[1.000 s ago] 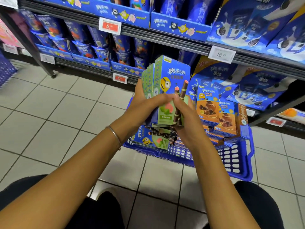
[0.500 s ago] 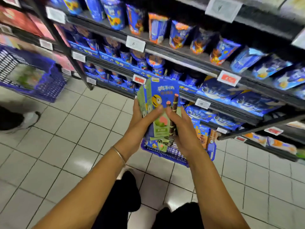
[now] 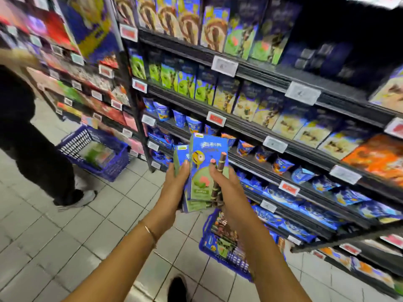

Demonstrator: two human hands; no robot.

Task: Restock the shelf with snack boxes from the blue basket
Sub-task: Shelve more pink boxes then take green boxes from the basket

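Note:
I hold a stack of blue-and-green snack boxes [image 3: 205, 171] upright at chest height in front of the shelves. My left hand [image 3: 174, 186] grips the stack's left side with the thumb on the front box. My right hand [image 3: 226, 188] grips its right side, thumb on the front face. The blue basket [image 3: 209, 247] stands on the floor below my right forearm, with more snack boxes in it. Matching green-and-blue boxes [image 3: 185, 83] stand in a row on an upper shelf.
The dark shelving [image 3: 283, 138] fills the right side, stocked with boxes, cups and bags. Another blue basket [image 3: 98, 153] sits on the tiled floor at the left, next to a person in black clothes [image 3: 32, 138]. My shoe [image 3: 177, 287] shows at the bottom.
I have risen from the basket with the stack in both hands. The view has swung up to the higher shelves, and the basket now lies lower in the frame.

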